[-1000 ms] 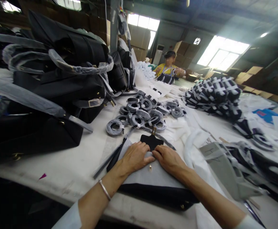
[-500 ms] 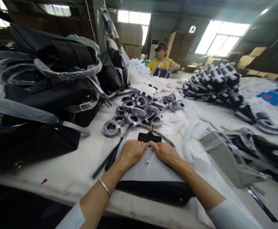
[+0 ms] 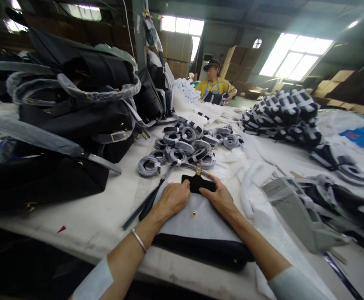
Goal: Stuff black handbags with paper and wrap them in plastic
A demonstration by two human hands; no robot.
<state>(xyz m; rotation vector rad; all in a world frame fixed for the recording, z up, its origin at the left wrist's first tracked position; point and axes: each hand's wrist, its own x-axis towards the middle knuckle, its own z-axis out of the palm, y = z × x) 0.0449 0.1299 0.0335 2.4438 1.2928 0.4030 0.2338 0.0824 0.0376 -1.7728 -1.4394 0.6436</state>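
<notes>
Left hand and right hand have parted, now gripping the black tab by its sides.

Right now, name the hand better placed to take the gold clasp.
Probably the right hand: its outstretched forefinger lies nearer the clasp. The left hand is curled at the left end of the black tab.

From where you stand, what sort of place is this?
Probably a handbag workshop or factory: black leather-look bags with plastic-wrapped straps are piled on the left, round coils of grey plastic-wrapped strap lie heaped on the white table, and large brown cardboard boxes stand stacked behind.
</notes>
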